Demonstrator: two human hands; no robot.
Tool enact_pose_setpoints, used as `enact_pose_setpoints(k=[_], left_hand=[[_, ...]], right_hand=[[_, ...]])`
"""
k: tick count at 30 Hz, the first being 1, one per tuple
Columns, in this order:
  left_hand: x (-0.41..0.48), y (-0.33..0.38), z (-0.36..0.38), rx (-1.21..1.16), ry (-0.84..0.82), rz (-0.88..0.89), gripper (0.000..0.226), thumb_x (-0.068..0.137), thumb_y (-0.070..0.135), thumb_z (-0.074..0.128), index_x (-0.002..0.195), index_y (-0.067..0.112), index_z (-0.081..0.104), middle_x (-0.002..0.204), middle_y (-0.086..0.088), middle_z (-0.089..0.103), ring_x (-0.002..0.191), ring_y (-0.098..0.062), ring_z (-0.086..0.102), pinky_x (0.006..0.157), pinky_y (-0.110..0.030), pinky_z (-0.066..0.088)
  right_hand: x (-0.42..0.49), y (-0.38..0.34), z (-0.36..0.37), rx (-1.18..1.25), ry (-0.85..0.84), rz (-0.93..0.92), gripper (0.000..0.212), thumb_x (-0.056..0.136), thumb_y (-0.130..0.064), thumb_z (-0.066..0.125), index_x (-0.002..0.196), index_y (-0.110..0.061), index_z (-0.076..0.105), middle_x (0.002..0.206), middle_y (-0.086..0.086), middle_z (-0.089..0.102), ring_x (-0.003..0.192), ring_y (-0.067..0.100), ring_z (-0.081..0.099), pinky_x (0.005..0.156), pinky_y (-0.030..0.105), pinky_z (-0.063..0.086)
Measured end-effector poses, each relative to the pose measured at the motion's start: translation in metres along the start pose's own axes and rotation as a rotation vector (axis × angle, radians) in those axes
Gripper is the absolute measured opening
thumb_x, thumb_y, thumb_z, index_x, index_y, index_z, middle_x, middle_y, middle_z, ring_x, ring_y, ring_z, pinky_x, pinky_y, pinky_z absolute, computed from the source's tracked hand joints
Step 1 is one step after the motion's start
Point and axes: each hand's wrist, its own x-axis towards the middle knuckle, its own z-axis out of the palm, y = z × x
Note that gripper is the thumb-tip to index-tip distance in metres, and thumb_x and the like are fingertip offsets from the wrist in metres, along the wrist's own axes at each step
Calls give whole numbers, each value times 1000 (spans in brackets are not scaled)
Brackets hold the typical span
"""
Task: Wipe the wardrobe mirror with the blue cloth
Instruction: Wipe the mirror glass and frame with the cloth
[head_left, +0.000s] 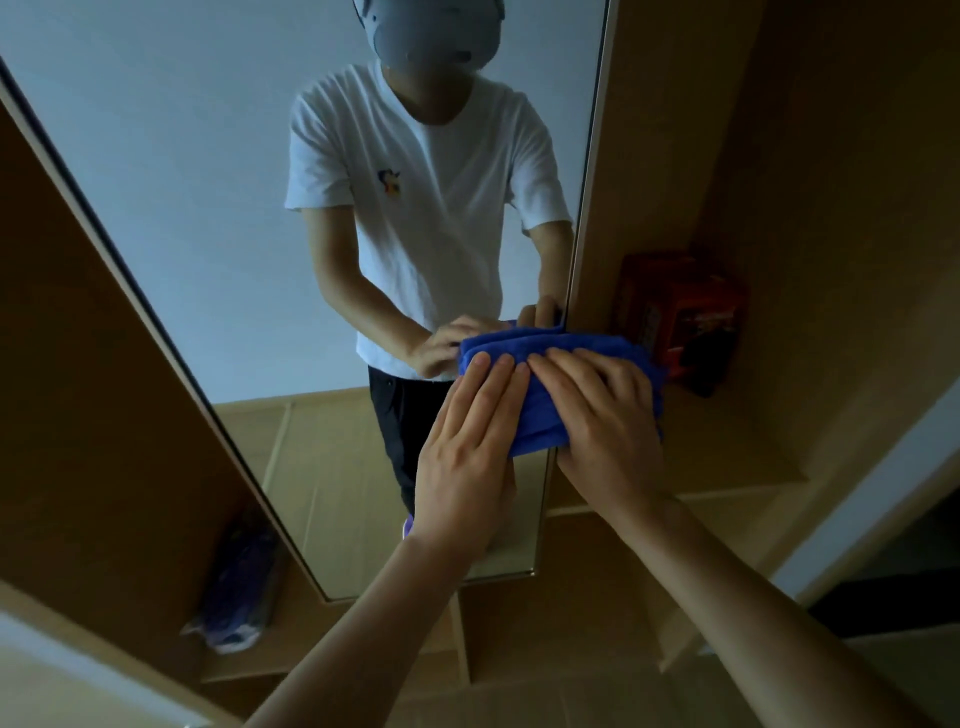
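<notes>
We press the blue cloth (545, 347) on the right edge of the mirror (208, 218) with left hand (467, 447) and right hand (605, 415), fingers straight, nothing gripped, so it may slip down or bump the red box (680, 312).

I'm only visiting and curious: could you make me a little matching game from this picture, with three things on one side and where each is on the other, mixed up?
Things:
1. blue cloth
2. red box
3. plastic bag

Places:
A. on the lower shelf, left of the mirror
B. pressed under the left hand and right hand at the mirror's right edge
C. on the side shelf, right of the mirror

Pairs: 1-B, 2-C, 3-A
</notes>
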Motion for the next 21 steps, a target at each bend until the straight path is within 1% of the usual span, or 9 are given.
enact_pose_setpoints(k=[3, 7, 9, 12, 14, 17, 20, 21], left_hand=[[-27, -5, 13, 4, -62, -14, 65, 88, -2, 72, 149, 3, 49, 157, -12, 47, 153, -30, 32, 115, -55, 41], [-61, -13, 31, 16, -147, -25, 71, 87, 1, 77, 151, 5, 47, 159, -10, 43, 154, -27, 29, 118, -52, 37], [-77, -16, 41, 10, -183, -35, 74, 86, 1, 76, 153, 6, 44, 160, -10, 42, 155, -26, 26, 119, -52, 36], [-106, -21, 56, 11, -235, -60, 75, 88, -1, 74, 154, 7, 41, 161, -9, 40, 156, -25, 24, 120, -51, 36], [-126, -25, 65, 28, -288, -57, 75, 89, 2, 74, 156, 8, 39, 162, -8, 38, 156, -25, 24, 120, -50, 36], [-150, -34, 78, 43, -345, -37, 71, 93, 7, 70, 156, 9, 39, 163, -6, 37, 156, -25, 24, 121, -48, 35], [-170, -40, 93, 40, -359, -54, 64, 97, 10, 61, 156, 9, 38, 163, -5, 36, 156, -25, 23, 126, -44, 26], [-176, -40, 98, 35, -368, -67, 63, 97, 10, 60, 156, 9, 39, 163, -5, 38, 156, -25, 24, 126, -44, 27]], right_hand=[[-29, -2, 16, 15, -48, 13, 66, 82, -7, 80, 142, -16, 54, 140, 2, 60, 128, 26, 51, 107, 45, 39], [-68, -3, 39, 45, -115, 36, 71, 79, -9, 82, 143, -17, 52, 141, 1, 57, 129, 25, 48, 108, 44, 37], [-86, -5, 49, 55, -145, 44, 66, 82, -8, 75, 143, -16, 52, 141, 1, 56, 129, 25, 48, 108, 44, 37], [-113, -7, 62, 71, -206, 49, 49, 92, -14, 55, 141, -14, 55, 140, 3, 59, 126, 27, 51, 105, 45, 39], [-131, -8, 70, 69, -256, 36, 48, 94, -10, 47, 140, -13, 58, 139, 4, 61, 125, 28, 54, 104, 46, 41], [-156, -9, 84, 74, -287, 29, 47, 94, -6, 45, 138, -12, 62, 137, 5, 64, 123, 29, 56, 103, 46, 43], [-178, -12, 101, 93, -285, 68, 48, 93, -3, 48, 139, -12, 60, 136, 4, 64, 123, 27, 54, 103, 46, 42], [-187, -12, 107, 94, -292, 75, 48, 93, -3, 47, 139, -13, 60, 136, 3, 63, 123, 27, 53, 103, 45, 42]])
